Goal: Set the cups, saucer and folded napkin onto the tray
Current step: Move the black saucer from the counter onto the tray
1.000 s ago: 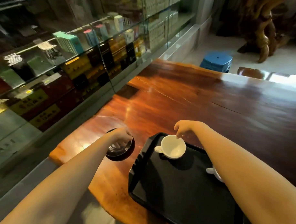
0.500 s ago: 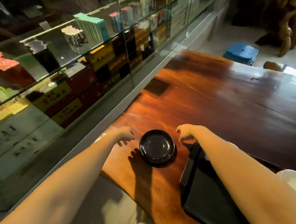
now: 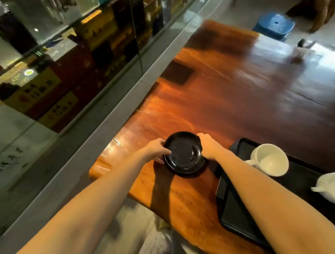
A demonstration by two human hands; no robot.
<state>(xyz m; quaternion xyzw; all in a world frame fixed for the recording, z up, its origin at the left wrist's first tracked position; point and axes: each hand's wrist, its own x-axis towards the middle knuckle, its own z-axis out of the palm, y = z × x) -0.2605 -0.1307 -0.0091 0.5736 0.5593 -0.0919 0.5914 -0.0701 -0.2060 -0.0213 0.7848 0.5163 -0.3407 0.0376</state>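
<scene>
Gripping the black saucer (image 3: 184,153) from both sides is where this stands: left hand (image 3: 156,149) on its left rim, right hand (image 3: 209,146) on its right rim. The left fingers (image 3: 165,149) are curled over the edge, pinching the rim; the right ones look wrapped around the far side, but I can't really see the tips. The saucer sits on the wooden worktop (image 3: 211,109), just left of the black tray (image 3: 234,214), not on it yet. Can't tell if it's lifted at all.

Stuff I'd worry about:

- That saucer looks glossy and the grip is only on thin rim edges. Any slip and it drops back on the wood, and it's pretty close to the near edge of the worktop.
- The tray has a raised lip. Carry the saucer too low and it clips that lip, maybe shoving the tray.
- Two white cups are already on the tray: one cup (image 3: 269,159) near the left end, and a second cup (image 3: 329,186) partly cut off at the right. The first one is right in the path, so swinging the saucer in could knock it. Landing spot probably has to be nearer the front.

No folded napkin visible anywhere in this view, so that bit is still open.
</scene>
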